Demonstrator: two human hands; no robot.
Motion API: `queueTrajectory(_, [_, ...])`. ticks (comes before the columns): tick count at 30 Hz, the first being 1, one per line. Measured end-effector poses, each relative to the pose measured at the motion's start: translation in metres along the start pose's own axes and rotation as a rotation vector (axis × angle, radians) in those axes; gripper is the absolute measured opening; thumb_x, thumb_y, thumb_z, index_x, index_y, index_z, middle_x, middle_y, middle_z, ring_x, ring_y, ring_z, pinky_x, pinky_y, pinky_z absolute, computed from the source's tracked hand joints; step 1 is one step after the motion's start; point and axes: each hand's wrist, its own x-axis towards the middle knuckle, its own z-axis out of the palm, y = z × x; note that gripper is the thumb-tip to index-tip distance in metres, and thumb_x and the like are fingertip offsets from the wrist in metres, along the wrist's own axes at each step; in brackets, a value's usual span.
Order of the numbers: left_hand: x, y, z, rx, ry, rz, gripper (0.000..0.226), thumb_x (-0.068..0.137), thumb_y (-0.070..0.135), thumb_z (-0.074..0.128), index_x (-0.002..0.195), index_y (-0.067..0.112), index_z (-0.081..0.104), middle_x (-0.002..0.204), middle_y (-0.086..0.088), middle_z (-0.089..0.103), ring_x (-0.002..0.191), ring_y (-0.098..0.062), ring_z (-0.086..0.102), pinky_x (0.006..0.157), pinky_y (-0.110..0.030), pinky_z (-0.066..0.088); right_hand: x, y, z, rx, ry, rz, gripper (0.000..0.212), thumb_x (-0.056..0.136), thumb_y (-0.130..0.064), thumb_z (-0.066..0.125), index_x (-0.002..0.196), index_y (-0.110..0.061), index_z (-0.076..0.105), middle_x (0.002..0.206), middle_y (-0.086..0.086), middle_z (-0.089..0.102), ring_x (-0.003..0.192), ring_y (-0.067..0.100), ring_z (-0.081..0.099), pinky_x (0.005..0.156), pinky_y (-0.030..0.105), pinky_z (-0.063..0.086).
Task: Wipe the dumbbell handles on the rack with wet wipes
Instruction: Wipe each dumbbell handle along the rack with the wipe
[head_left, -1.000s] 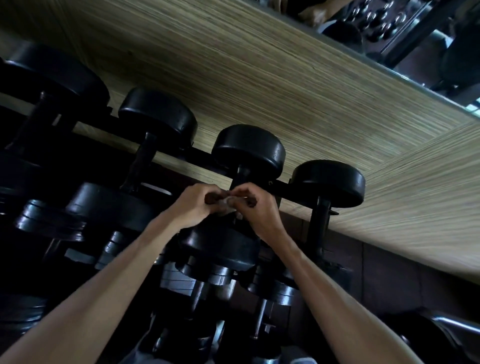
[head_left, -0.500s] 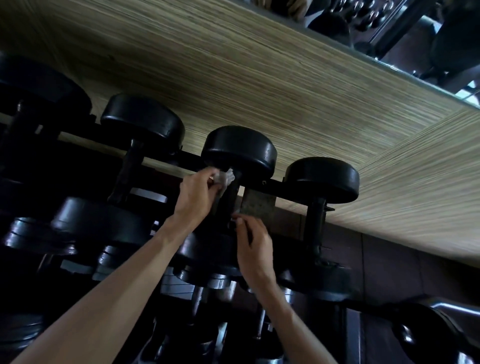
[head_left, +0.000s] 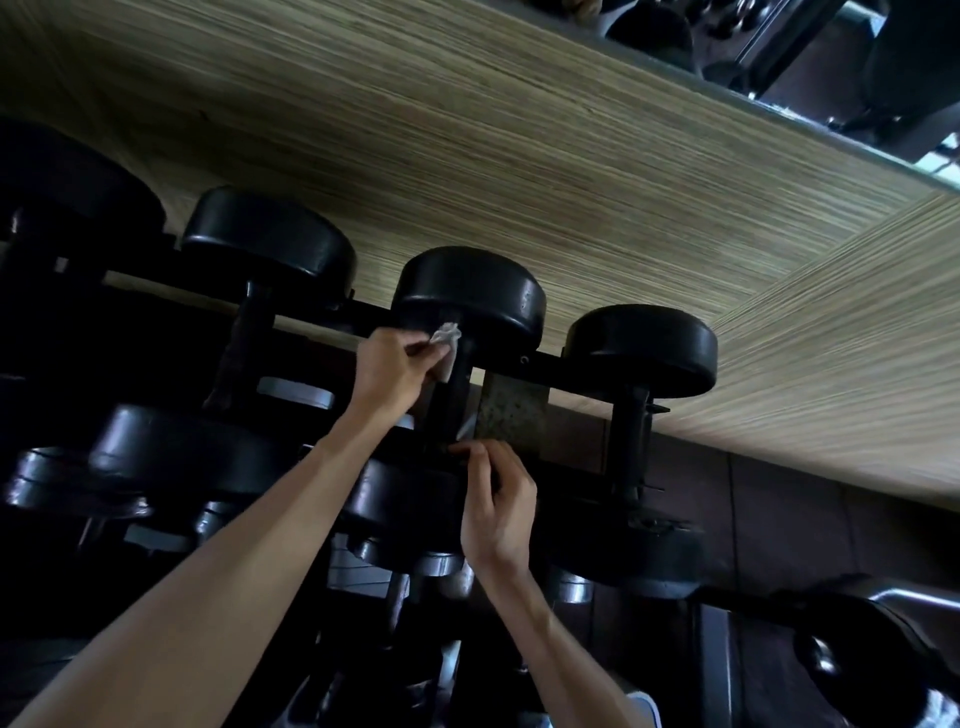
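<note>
Black dumbbells lie in a row on a dark rack (head_left: 550, 358). My left hand (head_left: 389, 374) pinches a crumpled white wet wipe (head_left: 445, 335) against the upper end of the middle dumbbell's dark handle (head_left: 449, 400), just below its round far head (head_left: 467, 291). My right hand (head_left: 496, 512) is lower down, with curled fingers at the bottom end of the same handle, next to the near head (head_left: 400, 501). Whether the right hand grips the handle is hard to tell in the dark.
More dumbbells sit on the rack left (head_left: 267, 244) and right (head_left: 641, 343) of the wiped one, with lower rows beneath. A striped wooden wall panel (head_left: 519, 156) backs the rack. A mirror (head_left: 831, 62) runs along the top right.
My hands have parted from the middle of the handle. The left hand has slid the wipe up towards the far head; the right hand has dropped to the handle's lower end.
</note>
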Motion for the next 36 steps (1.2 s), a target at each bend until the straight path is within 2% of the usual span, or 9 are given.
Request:
queueTrajectory(2, [-0.011,-0.006,-0.003,-0.008,-0.059,-0.052,0.017,0.086,0.020,0.077,0.096,0.007,0.077,0.077,0.000,0.073,0.073,-0.011,0.068,0.080,-0.031,0.059,0.000,0.000,0.001,0.003,0.002,-0.004,0.030,0.100,-0.016,0.046,0.087,-0.018,0.073,0.083,-0.014,0.068,0.086,0.011,0.066,0.075,0.016,0.047])
queueTrajectory(8, [-0.003,-0.001,-0.003,-0.075,-0.030,-0.139,0.021,0.087,0.022,0.075,0.103,0.008,0.076,0.092,-0.006,0.075,0.088,-0.018,0.071,0.088,-0.037,0.058,0.000,0.001,0.001,0.014,-0.005,0.003,0.030,0.099,-0.015,0.046,0.086,-0.016,0.073,0.082,-0.013,0.068,0.086,0.012,0.067,0.074,0.019,0.048])
queueTrajectory(12, [-0.006,-0.005,0.006,-0.145,0.038,-0.175,0.023,0.088,0.031,0.073,0.070,0.017,0.076,0.072,-0.013,0.073,0.071,-0.021,0.069,0.079,-0.051,0.059,0.000,0.002,0.000,0.003,-0.007,0.002,0.031,0.099,-0.017,0.045,0.086,-0.015,0.073,0.083,-0.013,0.068,0.086,0.012,0.067,0.074,0.019,0.049])
queueTrajectory(15, [-0.018,-0.007,0.002,-0.085,0.004,-0.143,0.014,0.089,0.023,0.074,0.075,0.026,0.077,0.073,0.002,0.074,0.071,-0.015,0.071,0.078,-0.042,0.061,0.001,0.005,0.001,0.006,0.004,-0.020,0.033,0.099,-0.022,0.043,0.087,-0.014,0.073,0.084,-0.012,0.068,0.085,0.013,0.067,0.074,0.024,0.052])
queueTrajectory(19, [-0.009,-0.002,0.003,0.082,-0.009,-0.100,0.013,0.093,0.017,0.068,0.098,0.009,0.077,0.086,0.002,0.071,0.072,-0.005,0.062,0.064,-0.003,0.043,0.001,0.007,0.001,0.027,-0.002,-0.017,0.031,0.099,-0.019,0.045,0.088,-0.014,0.073,0.085,-0.011,0.069,0.086,0.014,0.068,0.074,0.025,0.052])
queueTrajectory(21, [-0.003,-0.002,0.006,0.013,-0.030,-0.135,0.017,0.093,0.018,0.067,0.102,0.007,0.077,0.093,-0.003,0.074,0.085,-0.013,0.067,0.070,-0.004,0.046,0.001,0.007,0.001,0.026,0.000,-0.012,0.031,0.099,-0.019,0.045,0.087,-0.015,0.073,0.084,-0.011,0.069,0.086,0.013,0.067,0.075,0.022,0.051])
queueTrajectory(25, [-0.007,-0.012,0.002,-0.091,-0.108,-0.182,0.010,0.091,0.020,0.070,0.097,0.018,0.078,0.091,-0.004,0.076,0.091,-0.022,0.073,0.092,-0.044,0.057,0.001,0.006,0.001,0.036,0.006,-0.014,0.033,0.098,-0.024,0.043,0.085,-0.015,0.072,0.081,-0.011,0.067,0.083,0.013,0.066,0.072,0.020,0.049])
queueTrajectory(30, [-0.002,0.006,0.007,0.037,-0.049,-0.087,0.025,0.095,0.017,0.065,0.114,0.003,0.072,0.110,-0.005,0.071,0.100,-0.008,0.061,0.081,-0.007,0.041,0.001,0.007,0.001,0.037,0.001,-0.019,0.033,0.098,-0.024,0.043,0.085,-0.017,0.072,0.080,-0.011,0.067,0.081,0.015,0.066,0.070,0.022,0.050])
queueTrajectory(36, [-0.020,-0.005,-0.006,0.149,-0.186,-0.078,0.018,0.095,0.017,0.065,0.105,0.008,0.076,0.098,-0.006,0.074,0.092,-0.017,0.068,0.086,-0.022,0.054,0.001,0.008,0.002,0.038,0.010,-0.010,0.033,0.097,-0.025,0.042,0.084,-0.015,0.071,0.079,-0.011,0.066,0.081,0.014,0.065,0.071,0.022,0.049])
